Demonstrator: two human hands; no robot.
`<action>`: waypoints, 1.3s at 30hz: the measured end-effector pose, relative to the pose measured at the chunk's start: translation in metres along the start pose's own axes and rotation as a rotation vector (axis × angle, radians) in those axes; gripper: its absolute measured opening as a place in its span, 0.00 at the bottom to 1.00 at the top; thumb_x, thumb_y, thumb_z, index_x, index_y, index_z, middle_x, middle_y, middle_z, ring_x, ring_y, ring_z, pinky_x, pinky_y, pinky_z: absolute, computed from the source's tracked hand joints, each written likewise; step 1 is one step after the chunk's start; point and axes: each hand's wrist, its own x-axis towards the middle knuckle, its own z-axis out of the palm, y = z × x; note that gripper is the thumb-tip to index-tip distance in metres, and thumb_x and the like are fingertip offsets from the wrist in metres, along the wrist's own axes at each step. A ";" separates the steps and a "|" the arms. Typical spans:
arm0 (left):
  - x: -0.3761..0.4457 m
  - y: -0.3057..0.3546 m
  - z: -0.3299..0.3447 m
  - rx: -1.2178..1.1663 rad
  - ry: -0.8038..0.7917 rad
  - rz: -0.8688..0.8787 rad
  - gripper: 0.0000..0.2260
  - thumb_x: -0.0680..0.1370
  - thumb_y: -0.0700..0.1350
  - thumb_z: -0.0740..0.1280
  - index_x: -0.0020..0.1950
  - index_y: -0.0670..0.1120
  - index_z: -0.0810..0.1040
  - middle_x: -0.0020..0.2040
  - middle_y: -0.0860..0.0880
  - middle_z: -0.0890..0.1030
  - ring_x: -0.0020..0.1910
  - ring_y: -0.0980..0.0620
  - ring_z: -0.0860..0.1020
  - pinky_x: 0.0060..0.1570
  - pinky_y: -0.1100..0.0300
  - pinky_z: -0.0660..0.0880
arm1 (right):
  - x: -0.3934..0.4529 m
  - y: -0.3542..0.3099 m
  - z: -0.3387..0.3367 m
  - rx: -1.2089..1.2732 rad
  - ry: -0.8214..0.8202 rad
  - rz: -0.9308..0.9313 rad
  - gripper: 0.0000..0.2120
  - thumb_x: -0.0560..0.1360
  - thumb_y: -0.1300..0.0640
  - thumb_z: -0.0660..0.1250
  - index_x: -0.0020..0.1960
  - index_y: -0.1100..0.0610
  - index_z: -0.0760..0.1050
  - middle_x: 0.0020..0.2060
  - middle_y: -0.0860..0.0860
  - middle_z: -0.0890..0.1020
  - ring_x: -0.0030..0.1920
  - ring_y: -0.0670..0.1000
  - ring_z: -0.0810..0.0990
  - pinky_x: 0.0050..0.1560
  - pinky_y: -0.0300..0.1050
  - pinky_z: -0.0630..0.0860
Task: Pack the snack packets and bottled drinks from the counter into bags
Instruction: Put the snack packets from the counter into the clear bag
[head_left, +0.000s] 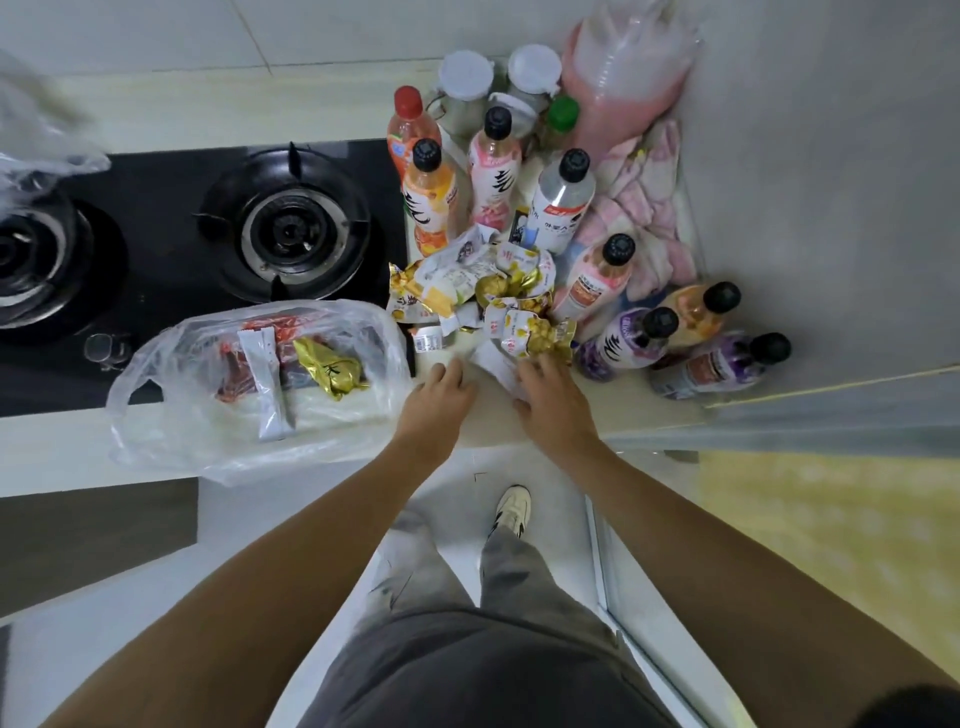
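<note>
Both hands, left hand (435, 396) and right hand (551, 391), are reaching loose-fingered, holding nothing, toward the snack packets (485, 291) piled beside the part-filled plastic bag (260, 379) (bottles (561, 200) waiting behind); next: grasping a packet.

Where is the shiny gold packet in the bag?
In the head view, the gold packet lies inside the clear plastic bag left of both hands, beside a grey stick packet.

Head view: single wide-angle camera at head height, looking steeply down and forward over the counter (488, 421) edge. Both forearms run up from the bottom edge; stove (208, 234) at left, wall at right, floor and shoe (511, 506) directly below.
</note>
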 end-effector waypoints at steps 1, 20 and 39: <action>0.001 0.000 -0.001 -0.013 0.010 0.015 0.18 0.62 0.29 0.76 0.46 0.41 0.75 0.50 0.42 0.72 0.44 0.43 0.72 0.30 0.53 0.71 | 0.001 0.000 -0.003 0.015 -0.001 -0.010 0.16 0.73 0.61 0.74 0.58 0.57 0.72 0.56 0.54 0.75 0.57 0.57 0.75 0.51 0.50 0.76; -0.107 -0.148 -0.063 -0.292 0.390 -0.321 0.07 0.75 0.41 0.70 0.48 0.45 0.72 0.49 0.47 0.72 0.51 0.44 0.69 0.39 0.49 0.75 | 0.052 -0.186 -0.015 0.181 -0.028 -0.414 0.08 0.73 0.60 0.72 0.48 0.56 0.73 0.47 0.50 0.77 0.46 0.54 0.79 0.42 0.50 0.74; -0.090 -0.184 -0.073 -0.164 0.372 -0.139 0.07 0.76 0.47 0.67 0.50 0.46 0.77 0.49 0.47 0.75 0.49 0.44 0.72 0.51 0.50 0.67 | 0.057 -0.175 -0.001 0.012 0.268 -0.210 0.04 0.78 0.57 0.64 0.50 0.57 0.73 0.50 0.53 0.74 0.53 0.55 0.73 0.51 0.51 0.73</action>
